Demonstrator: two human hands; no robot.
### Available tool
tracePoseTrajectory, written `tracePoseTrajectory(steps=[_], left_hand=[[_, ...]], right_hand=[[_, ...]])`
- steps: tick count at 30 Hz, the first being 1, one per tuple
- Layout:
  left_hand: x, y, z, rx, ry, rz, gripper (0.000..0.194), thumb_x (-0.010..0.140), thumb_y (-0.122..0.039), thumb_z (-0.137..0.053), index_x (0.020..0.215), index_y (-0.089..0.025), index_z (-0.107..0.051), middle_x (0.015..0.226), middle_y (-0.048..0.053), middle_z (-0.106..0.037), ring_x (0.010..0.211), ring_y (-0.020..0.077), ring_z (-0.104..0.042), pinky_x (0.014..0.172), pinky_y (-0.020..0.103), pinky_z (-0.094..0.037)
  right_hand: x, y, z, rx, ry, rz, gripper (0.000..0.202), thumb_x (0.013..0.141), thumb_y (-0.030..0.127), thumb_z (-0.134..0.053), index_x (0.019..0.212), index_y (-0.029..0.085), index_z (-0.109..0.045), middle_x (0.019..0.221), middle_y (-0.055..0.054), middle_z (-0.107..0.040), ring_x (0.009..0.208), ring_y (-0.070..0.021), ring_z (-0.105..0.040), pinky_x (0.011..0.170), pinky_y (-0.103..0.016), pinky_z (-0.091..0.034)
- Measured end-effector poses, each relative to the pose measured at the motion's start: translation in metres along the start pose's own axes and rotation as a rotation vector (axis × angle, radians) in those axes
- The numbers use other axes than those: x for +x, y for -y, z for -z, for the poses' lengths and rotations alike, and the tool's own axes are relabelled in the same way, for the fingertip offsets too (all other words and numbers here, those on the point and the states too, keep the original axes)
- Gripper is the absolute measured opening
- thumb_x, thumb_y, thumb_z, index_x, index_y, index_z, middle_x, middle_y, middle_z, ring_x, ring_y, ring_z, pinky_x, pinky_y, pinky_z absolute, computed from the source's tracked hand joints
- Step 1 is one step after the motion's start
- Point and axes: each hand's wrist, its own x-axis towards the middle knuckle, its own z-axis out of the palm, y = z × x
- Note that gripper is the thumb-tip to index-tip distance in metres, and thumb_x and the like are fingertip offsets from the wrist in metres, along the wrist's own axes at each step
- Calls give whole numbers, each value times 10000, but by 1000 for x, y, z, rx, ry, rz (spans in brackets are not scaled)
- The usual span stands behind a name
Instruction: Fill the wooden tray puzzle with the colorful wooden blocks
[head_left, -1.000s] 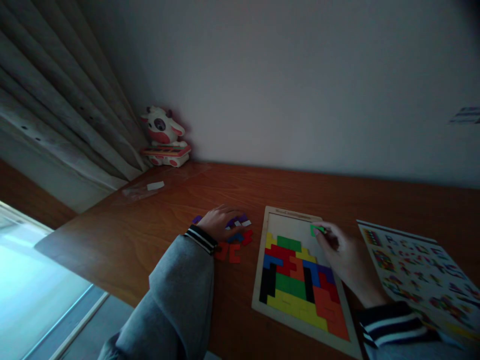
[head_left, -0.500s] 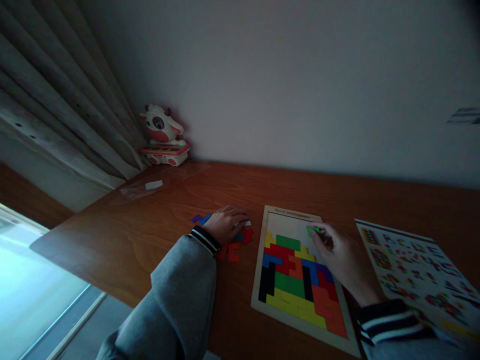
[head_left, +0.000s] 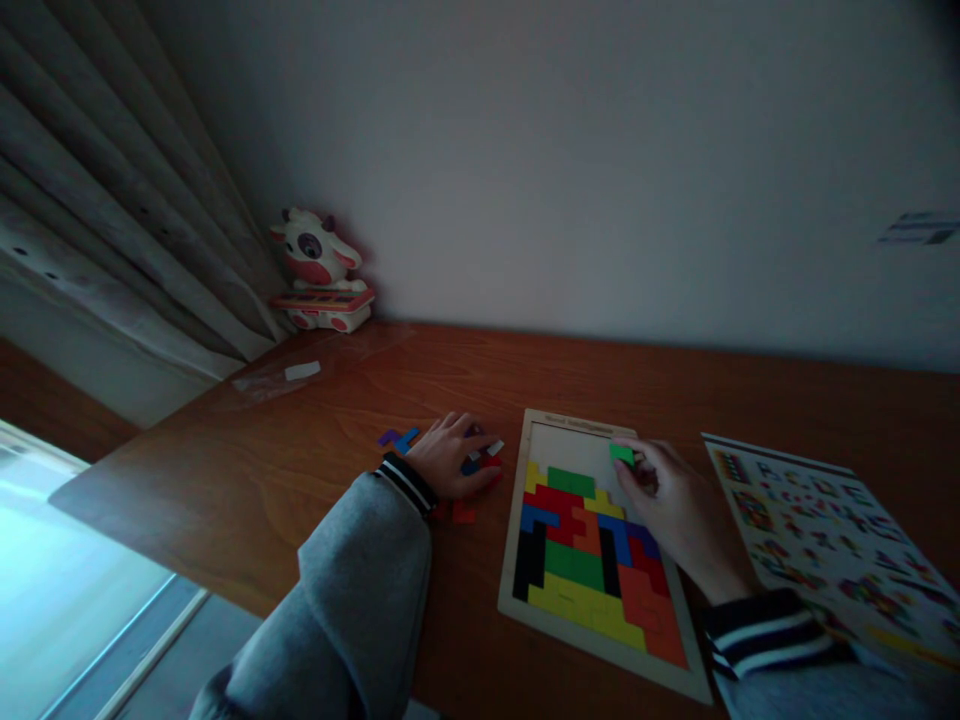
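My right hand (head_left: 664,490) pinches a green puzzle piece (head_left: 621,454) over the upper right part of a wooden puzzle board (head_left: 513,560). The board's lower part is filled with fitted pieces in yellow, green, red, blue, black and orange; its upper part shows bare pale wood. Left of the board, my left hand (head_left: 450,458) lies with its fingers apart over a small pile of loose pieces. A blue piece (head_left: 406,440) and a purple piece (head_left: 388,437) stick out to its left, and a red piece (head_left: 463,512) shows below it. The hand hides part of the pile.
A printed sheet (head_left: 817,530) with colourful figures lies right of the board, partly under my right sleeve. A toy cow with a keyboard (head_left: 321,270) stands at the back left. Clear plastic with a white label (head_left: 302,371) lies before it. The table's left edge borders a bright area.
My left hand has spread its fingers over the loose pieces, covering more of the red ones. The green piece in my right hand has turned to show more of its flat face.
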Motion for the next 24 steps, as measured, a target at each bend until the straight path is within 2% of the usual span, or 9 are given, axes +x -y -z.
tracePoseTrajectory(steps=[2, 6, 8, 11, 13, 15, 20, 24], left_hand=[[-1, -1, 3, -14, -4, 13, 507, 870, -571, -556, 1211, -208, -654, 1126, 125, -582, 1039, 285, -537, 932, 454, -448], [-2, 0, 10, -67, -19, -26, 451, 865, -545, -592, 1152, -208, -675, 1124, 115, -592, 1029, 264, -548, 922, 410, -434], [-3, 1, 15, -134, 4, -41, 481, 783, -590, -681, 1071, -206, -695, 1061, 91, -617, 982, 241, -568, 884, 359, -440], [-7, 3, 23, -255, 178, 10, 553, 576, -642, -812, 900, -207, -703, 884, 28, -647, 797, 183, -591, 725, 271, -441], [-9, 4, 27, -303, 313, 70, 563, 521, -613, -849, 887, -214, -695, 846, 5, -660, 721, 159, -587, 649, 245, -419], [-11, 6, 30, -307, 387, 133, 558, 519, -569, -864, 915, -217, -690, 855, 4, -665, 723, 164, -591, 632, 244, -411], [-13, 13, 31, -310, 438, 264, 509, 559, -522, -850, 917, -201, -686, 873, 11, -663, 767, 179, -601, 642, 251, -414], [-14, 15, 27, -319, 405, 243, 465, 579, -514, -838, 901, -211, -693, 931, 15, -657, 826, 189, -600, 672, 252, -425]], right_hand=[[0, -1, -1, 4, -3, 2, 332, 860, 371, -490, 1066, 169, -653, 900, -92, -639, 650, -186, -605, 581, -314, -483], [0, 0, -1, 12, 7, 17, 326, 866, 363, -492, 1079, 171, -649, 893, -85, -635, 668, -186, -612, 598, -311, -490], [0, 1, 0, 20, 2, 20, 333, 865, 355, -498, 1098, 167, -644, 891, -83, -630, 667, -183, -614, 605, -311, -494], [1, 1, 1, 25, -9, 10, 346, 864, 342, -506, 1129, 160, -633, 909, -84, -623, 671, -179, -616, 629, -316, -502], [1, -1, 1, 28, -19, 5, 342, 866, 338, -509, 1133, 161, -630, 918, -85, -621, 685, -181, -619, 644, -320, -508], [1, -2, 1, 34, -25, 4, 336, 871, 340, -512, 1131, 162, -629, 920, -85, -622, 699, -184, -621, 644, -318, -509], [1, -3, -1, 33, -26, 6, 318, 887, 335, -508, 1126, 161, -624, 946, -91, -630, 708, -182, -618, 640, -310, -506], [1, -3, 2, 15, -23, 4, 315, 887, 335, -498, 1105, 159, -640, 949, -100, -651, 712, -190, -618, 661, -324, -507]])
